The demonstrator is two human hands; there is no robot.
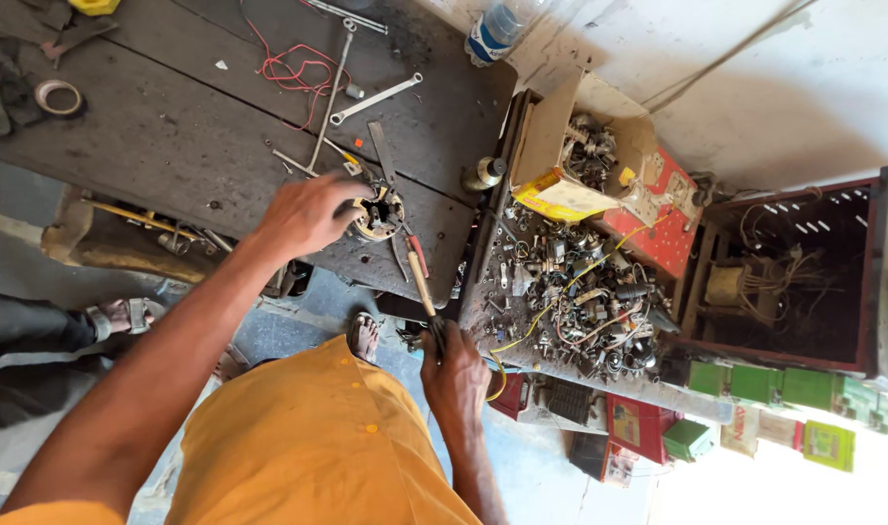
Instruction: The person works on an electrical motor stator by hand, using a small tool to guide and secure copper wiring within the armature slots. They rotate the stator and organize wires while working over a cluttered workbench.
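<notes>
Far left, roll of tape [59,96] on dark wooden workbench [172,136]. Below bench edge, another person's sandalled foot [121,315] on floor. Red wire [293,70] looped near bench top, long rod [329,97] and silver spanner [376,99] just beside it. Left hand [306,216] over round metal part [378,214] near front edge of bench, fingers curled around its left side, gripping it. Right hand [454,374] lower, off bench edge, fingers closed tight around dark handle end of hammer [422,282]; wooden shaft angled up toward round part, head end close beside part, contact unclear. Own sandalled foot [364,335] below, orange garment [313,437] in foreground. Plastic bottle [493,29] at top by wall. Small brass-coloured can [483,175] right of bench. Open cardboard box [561,146] with metal bits, heap of small electrical parts and yellow wire [580,301] on tray below it. Red box [668,219] beside heap. Far right, dark wooden crate [867,282] holding tangled wires. Green packets [784,384] along its lower edge.
</notes>
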